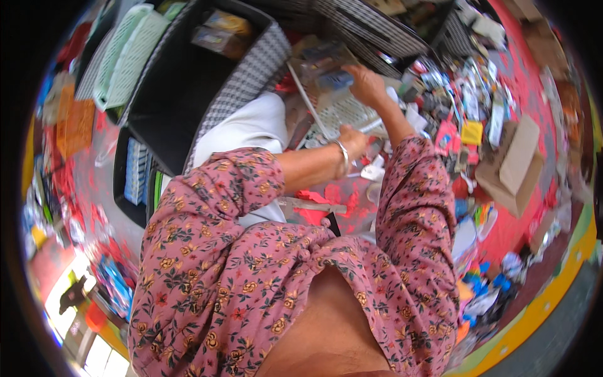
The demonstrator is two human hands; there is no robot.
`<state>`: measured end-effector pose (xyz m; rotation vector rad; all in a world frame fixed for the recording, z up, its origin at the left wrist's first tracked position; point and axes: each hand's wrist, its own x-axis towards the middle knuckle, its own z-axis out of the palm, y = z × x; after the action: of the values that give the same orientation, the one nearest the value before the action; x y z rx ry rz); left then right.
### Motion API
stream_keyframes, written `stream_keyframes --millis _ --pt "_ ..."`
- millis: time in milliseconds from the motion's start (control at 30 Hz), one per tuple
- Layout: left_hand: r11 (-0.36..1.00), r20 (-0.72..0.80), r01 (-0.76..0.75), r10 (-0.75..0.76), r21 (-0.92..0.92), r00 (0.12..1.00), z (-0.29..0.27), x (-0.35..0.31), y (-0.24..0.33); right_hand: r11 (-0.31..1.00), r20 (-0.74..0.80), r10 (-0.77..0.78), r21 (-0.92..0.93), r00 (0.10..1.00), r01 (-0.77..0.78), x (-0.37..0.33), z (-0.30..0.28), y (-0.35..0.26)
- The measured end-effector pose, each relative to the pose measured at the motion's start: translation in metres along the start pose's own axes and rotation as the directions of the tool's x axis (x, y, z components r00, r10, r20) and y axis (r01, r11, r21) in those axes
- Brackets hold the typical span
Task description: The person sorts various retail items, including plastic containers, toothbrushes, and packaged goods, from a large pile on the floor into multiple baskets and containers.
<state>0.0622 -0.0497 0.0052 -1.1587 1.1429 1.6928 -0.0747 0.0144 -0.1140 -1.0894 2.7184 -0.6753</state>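
A white perforated plastic basket (347, 114) lies tilted in front of me, with clear and bluish packets (334, 80) at its far end. My left hand (353, 141), a bangle at its wrist, is closed at the basket's near edge and seems to grip the rim; its fingertips are hidden. Farther off, my right hand (365, 85) reaches over the basket's far right side. Its fingers point left, apart, beside the bluish packets, and I see nothing held in them.
Checkered, black-lined storage boxes (182, 81) stand at left and far side, one with a pale green basket (129, 53). Small loose goods (474, 94) are heaped at right, near an open cardboard box (512, 163). Red scraps (320, 198) litter the floor.
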Motion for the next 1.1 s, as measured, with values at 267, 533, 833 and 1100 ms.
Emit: stream_keyframes --millis 267,533,833,1100 --pt "0.897 0.124 -0.418 0.436 -0.145 0.891 -0.023 -0.015 0.064 0.754 -0.223 0.578 0.515 0.785 -0.409 -0.103 -0.174 0.004" --pt "0.483 -0.172 -0.682 0.733 -0.549 0.658 -0.207 -0.052 0.151 0.52 -0.128 0.752 0.718 0.647 -0.463 -0.162 -0.169 -0.078" --pt "0.856 -0.706 -0.468 0.192 -0.219 0.682 -0.362 0.043 0.125 0.555 -0.11 0.664 0.736 0.74 -0.388 -0.144 -0.175 -0.101" --pt "0.918 -0.827 -0.348 0.339 0.187 0.449 -0.362 0.11 0.169 0.578 -0.12 0.693 0.681 0.711 -0.449 -0.157 -0.17 -0.106"
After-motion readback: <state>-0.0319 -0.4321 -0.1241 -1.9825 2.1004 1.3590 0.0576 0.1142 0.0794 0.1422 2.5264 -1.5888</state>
